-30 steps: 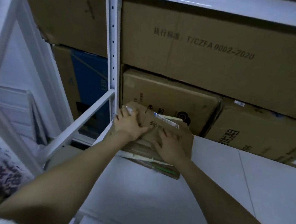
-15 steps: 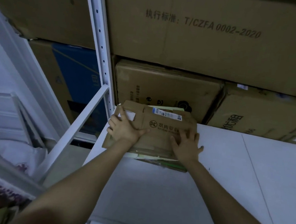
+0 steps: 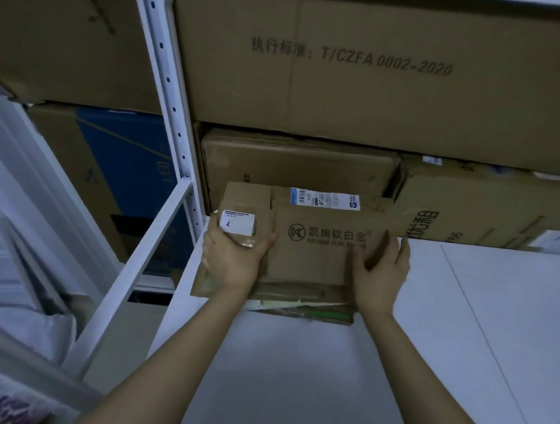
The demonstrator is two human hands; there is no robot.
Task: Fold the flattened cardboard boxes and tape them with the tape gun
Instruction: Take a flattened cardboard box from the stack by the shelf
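A flattened brown cardboard box [image 3: 316, 246] with a printed logo, a blue-and-white label and a small white sticker tilts up off a pile of flattened cardboard [image 3: 300, 302] on the white shelf surface [image 3: 291, 366]. My left hand [image 3: 233, 258] grips the box's left edge, thumb on top just below the white sticker. My right hand [image 3: 380, 272] holds the right edge, its fingers curled behind the cardboard. No tape gun is in view.
Large brown cartons [image 3: 370, 77] fill the shelf above, and two more [image 3: 296, 169] stand right behind the pile. A white perforated upright [image 3: 168, 81] and a slanted rail [image 3: 135, 280] border the left. A blue-printed carton [image 3: 122, 169] sits beyond the upright.
Both hands went from pressing flat on top of the box to gripping its side edges. The box's far end has lifted off the pile.
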